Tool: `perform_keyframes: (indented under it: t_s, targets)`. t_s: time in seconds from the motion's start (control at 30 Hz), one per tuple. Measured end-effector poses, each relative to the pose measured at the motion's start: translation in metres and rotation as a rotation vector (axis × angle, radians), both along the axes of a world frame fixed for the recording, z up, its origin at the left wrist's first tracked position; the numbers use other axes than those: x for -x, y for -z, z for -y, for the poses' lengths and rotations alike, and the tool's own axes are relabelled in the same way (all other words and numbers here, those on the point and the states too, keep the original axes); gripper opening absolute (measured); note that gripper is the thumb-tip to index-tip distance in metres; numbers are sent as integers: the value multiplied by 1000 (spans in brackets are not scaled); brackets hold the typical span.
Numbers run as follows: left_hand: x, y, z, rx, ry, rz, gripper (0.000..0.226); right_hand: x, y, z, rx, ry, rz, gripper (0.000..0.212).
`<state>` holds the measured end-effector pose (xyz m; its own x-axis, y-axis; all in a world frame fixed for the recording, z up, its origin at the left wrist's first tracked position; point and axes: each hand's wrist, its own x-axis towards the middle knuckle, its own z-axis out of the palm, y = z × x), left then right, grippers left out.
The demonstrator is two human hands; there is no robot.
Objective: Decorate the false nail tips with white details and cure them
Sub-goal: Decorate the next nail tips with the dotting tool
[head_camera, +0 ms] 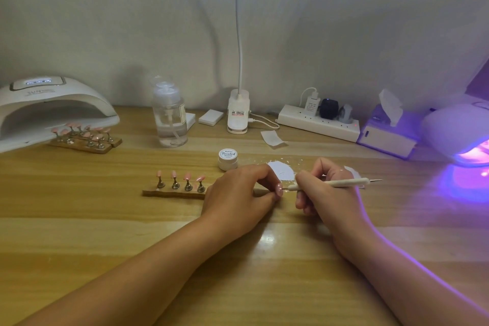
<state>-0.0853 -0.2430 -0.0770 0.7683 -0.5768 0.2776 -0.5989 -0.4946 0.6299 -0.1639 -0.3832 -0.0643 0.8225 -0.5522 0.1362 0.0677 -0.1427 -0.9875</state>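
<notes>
Step in hand: a white detail was being put on one pink nail tip (279, 190) with the thin point of the dotting pen (328, 184).
Where the tip was: just right of the middle of the frame, lifted off its stand and kept low over the table (105, 222).
Left hand (238, 194): the fingers were curled, and the nail tip was pinched at their ends.
Right hand (325, 193): the pen was gripped like a pencil. Its point was right at the tip, but whether it was touching could not be told.
Next move: small, steady dabs would likely be needed. Then the tip should be set back on the stand and put under a lamp to be cured.
Tips counted: four were stood on the middle stand (173, 192), and one was held. More were crowded on the stands at the left (84, 144), too close together to be counted surely.
Stands counted: one in the middle and, it seemed, two at the left.
Lamps counted: two, a white one (53, 106) at the upper left and one lit purple (457, 132) at the right edge.
Paint counted: one small white jar (228, 159), shut, and one white smear (281, 171) behind the hands.
</notes>
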Motion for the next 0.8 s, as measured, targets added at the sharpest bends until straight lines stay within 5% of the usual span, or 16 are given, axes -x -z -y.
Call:
perform_keyframes:
  t_s: [0.33, 0.5, 0.8]
  targets:
    - [-1, 1, 1, 7, 8, 7, 14, 1, 1, 2, -50, 76, 79, 29]
    - [-1, 2, 0, 3, 14, 9, 9, 0, 2, 7, 156, 120, 124, 29]
    - [-1, 1, 1, -15, -4, 5, 7, -4, 9, 16, 270, 105, -129, 12]
